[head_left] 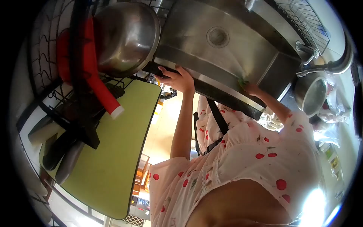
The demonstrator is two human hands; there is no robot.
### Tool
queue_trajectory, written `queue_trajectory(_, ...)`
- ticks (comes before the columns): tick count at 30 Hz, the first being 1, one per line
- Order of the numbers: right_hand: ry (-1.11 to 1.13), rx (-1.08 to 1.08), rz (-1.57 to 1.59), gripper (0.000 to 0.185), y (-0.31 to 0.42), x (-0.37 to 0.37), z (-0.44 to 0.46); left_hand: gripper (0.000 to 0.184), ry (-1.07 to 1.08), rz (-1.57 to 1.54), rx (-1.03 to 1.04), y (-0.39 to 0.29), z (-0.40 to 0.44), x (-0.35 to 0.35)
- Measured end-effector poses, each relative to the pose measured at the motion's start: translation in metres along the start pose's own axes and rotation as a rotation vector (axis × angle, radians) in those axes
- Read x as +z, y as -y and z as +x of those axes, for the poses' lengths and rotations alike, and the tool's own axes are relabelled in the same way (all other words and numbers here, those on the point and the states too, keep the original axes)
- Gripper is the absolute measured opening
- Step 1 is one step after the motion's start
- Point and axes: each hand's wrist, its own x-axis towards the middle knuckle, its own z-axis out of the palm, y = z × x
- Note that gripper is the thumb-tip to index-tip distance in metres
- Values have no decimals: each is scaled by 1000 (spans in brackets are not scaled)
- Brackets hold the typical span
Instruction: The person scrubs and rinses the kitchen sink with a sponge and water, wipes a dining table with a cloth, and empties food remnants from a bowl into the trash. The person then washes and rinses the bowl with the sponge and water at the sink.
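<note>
My left hand (177, 80) rests at the front edge of the steel sink (189, 28), near its left corner. Its fingers are spread, and I see nothing held in them. Inside the sink, near the front wall at the right, my right hand (254, 90) has its fingers closed on a small green leafy piece (243, 82). The round drain (217, 36) lies farther back in the basin.
A large metal bowl (130, 38) sits on a black wire rack at the left, above a green board (117, 151). Red-handled and dark utensils hang nearby. At the right are a faucet (332, 68), metal pot (312, 94) and plastic bags.
</note>
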Motion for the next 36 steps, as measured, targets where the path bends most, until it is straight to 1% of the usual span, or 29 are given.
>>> queue_trajectory(2,2,128,304,27,50,-55,51,63,5,-27,6,2,2,3)
queue_trajectory(4,-314,-185,16,26,101,-79,130,63,-7,-5,20,2,2,3)
queue_trajectory(6,-259,-217,-6,21,168,-129,218,63,-21,-21,47,8,1,8)
queue_trajectory(7,-501,-447,188,20,184,-140,251,63,-36,-56,-1,5,1,7)
queue_trajectory(8,-473,-423,112,20,212,-173,261,63,-71,-75,45,9,0,10)
queue_trajectory(10,-384,-451,-63,22,203,-167,253,64,-29,-66,-7,5,0,5)
queue_trajectory(11,-341,-466,-149,23,198,-165,249,62,-28,-37,6,6,0,5)
queue_trajectory(12,-310,-415,100,24,177,-153,217,63,-4,-32,-13,3,-2,3)
queue_trajectory(13,-278,-361,346,28,141,-132,165,63,18,-27,-32,-2,-2,-2)
queue_trajectory(14,-331,-342,757,31,103,-99,126,63,39,-23,-48,-5,0,-4)
queue_trajectory(15,-233,-274,715,34,75,-88,81,63,17,-2,-9,0,0,-1)
queue_trajectory(16,-134,-210,664,37,45,-76,36,63,26,-11,-19,0,0,-2)
queue_trajectory(17,-112,-108,732,36,13,-39,11,63,34,-19,-29,-1,0,-2)
queue_trajectory(19,120,62,1041,38,1,-50,-25,63,42,-36,-40,-3,1,-1)
queue_trajectory(22,-34,396,1280,39,14,-74,-25,64,50,-36,-35,-2,-1,-3)
queue_trajectory(23,-81,330,1566,39,10,-72,-16,64,52,-36,-29,-2,-1,-4)
queue_trajectory(26,-61,288,1516,35,-35,-33,35,64,49,-33,-31,0,-1,-1)
queue_trajectory(28,-194,506,804,35,-21,-43,38,64,57,-38,-42,-1,-1,-2)
queue_trajectory(30,-332,480,245,36,-10,-50,29,64,54,-36,-31,0,-2,-1)
queue_trajectory(32,-478,244,-146,39,-6,-47,10,65,54,-29,-26,0,-2,-2)
queue_trajectory(35,-464,-202,-95,43,-22,-32,8,64,55,-25,-25,2,-2,-1)
queue_trajectory(36,-455,-256,-155,43,-21,-36,10,64,52,-31,-29,3,-2,0)
